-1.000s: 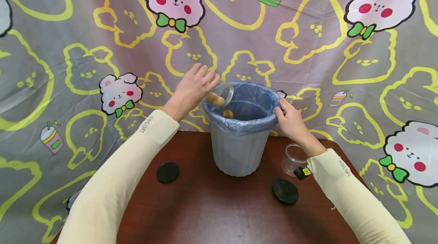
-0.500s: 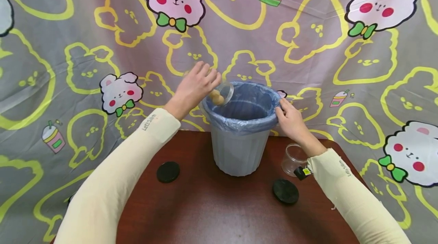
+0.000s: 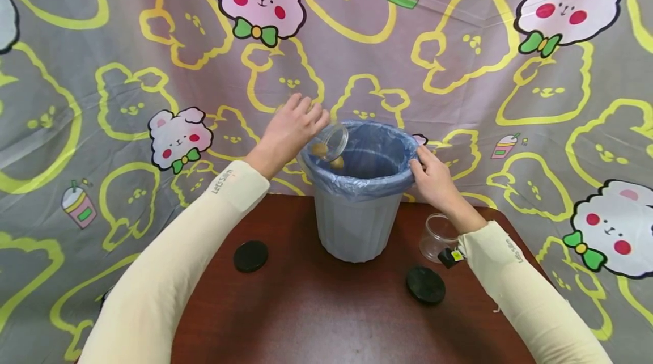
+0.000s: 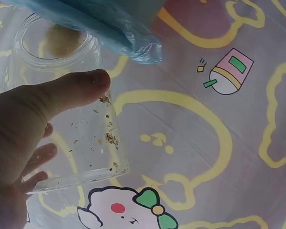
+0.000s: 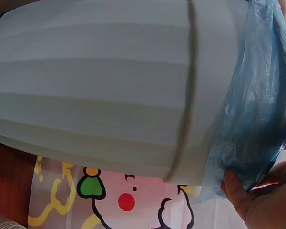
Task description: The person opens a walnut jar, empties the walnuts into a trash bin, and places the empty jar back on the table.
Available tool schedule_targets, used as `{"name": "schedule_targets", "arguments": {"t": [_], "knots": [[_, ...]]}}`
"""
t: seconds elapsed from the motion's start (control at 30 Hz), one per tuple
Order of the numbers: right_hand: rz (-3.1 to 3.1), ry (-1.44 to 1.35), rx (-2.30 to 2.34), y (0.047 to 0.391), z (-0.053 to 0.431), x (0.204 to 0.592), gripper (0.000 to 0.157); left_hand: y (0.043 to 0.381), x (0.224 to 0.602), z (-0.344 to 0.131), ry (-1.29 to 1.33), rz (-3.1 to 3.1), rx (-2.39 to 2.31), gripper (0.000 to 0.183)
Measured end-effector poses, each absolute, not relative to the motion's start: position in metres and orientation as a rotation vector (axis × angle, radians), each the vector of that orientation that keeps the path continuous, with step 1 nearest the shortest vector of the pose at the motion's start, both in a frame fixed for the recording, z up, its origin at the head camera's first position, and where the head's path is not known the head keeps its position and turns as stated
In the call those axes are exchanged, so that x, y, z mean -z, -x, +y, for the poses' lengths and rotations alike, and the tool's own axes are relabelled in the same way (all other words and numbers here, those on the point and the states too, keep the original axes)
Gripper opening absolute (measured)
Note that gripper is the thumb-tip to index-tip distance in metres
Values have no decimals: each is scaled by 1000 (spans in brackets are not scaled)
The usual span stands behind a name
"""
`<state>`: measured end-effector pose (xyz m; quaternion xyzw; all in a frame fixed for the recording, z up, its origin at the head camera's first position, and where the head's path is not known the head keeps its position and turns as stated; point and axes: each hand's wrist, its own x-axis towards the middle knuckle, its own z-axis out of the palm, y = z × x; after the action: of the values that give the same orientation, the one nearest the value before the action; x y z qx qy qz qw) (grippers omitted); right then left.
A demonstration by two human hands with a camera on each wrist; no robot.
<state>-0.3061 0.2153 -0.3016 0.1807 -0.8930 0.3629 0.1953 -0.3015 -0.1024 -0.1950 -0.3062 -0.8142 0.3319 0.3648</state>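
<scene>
In the head view my left hand (image 3: 296,128) grips a clear jar (image 3: 338,138), tipped with its mouth over the rim of a grey trash can (image 3: 357,228). A blue bag (image 3: 374,151) lines the can and folds over its rim. One blurred, round tan lump (image 3: 337,162) is just below the jar's mouth; another lump (image 3: 319,149) shows through the jar wall. The left wrist view shows brown crumbs stuck inside the jar (image 4: 86,143), the thumb across its side. My right hand (image 3: 433,177) pinches the bag-covered rim on the right, thumb outside.
A second clear jar (image 3: 433,242) stands on the brown table (image 3: 316,313) to the right of the can, partly behind my right wrist. Two black round lids lie flat, one left (image 3: 250,256) and one right (image 3: 425,286). A patterned curtain (image 3: 357,58) hangs close behind.
A lump seen dropping into the can one second ago is out of sight. Another has since slid out of the jar's mouth. Both hands have stayed nearly in place.
</scene>
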Motion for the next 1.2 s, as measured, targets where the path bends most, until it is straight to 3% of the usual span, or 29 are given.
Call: {"name": "schedule_targets", "arguments": {"t": [0.4,0.9,1.2], "knots": [[-2505,-507,-1004,306,217,300,51,305,196,-100,816,-1982,-1002,44],[-2520,-506,-1006,306,216,299,54,305,182,-83,871,-1894,-1294,61],[-2526,-505,-1015,306,215,300,54,305,182,-72,920,-1845,-1221,47]]}}
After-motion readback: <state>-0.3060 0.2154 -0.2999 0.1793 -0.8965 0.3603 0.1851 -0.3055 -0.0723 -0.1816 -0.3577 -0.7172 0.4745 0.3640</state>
